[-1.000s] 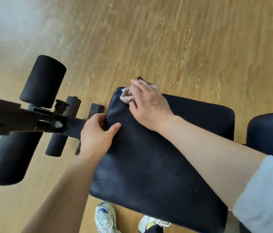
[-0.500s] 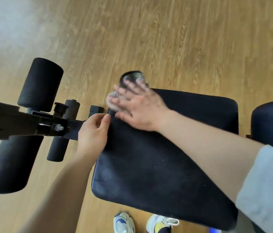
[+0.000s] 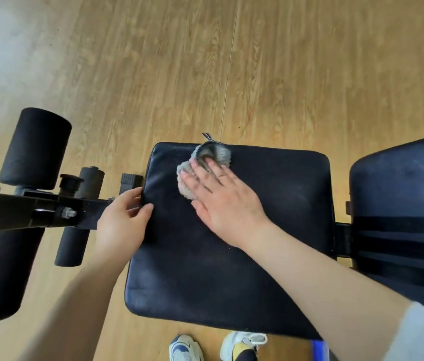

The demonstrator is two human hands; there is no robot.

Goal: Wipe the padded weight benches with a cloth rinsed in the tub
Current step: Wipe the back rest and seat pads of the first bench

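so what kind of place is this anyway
Probably a gym or home workout room: a black padded bench seat, foam leg rollers on a steel frame, and wood-look flooring.

Wood-grain floor (image 3: 284, 74) — lit pale at the far left.
A pair of sneakers (image 3: 186, 350) is seen on it — a blue strip (image 3: 317, 346) is glimpsed beside them.

Gym; padded bench (image 3: 231, 256), foam rollers (image 3: 35, 148).

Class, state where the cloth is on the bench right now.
In the head view, the cloth lies near the far left corner of the seat pad, pressed under the right hand, just beyond the left hand.
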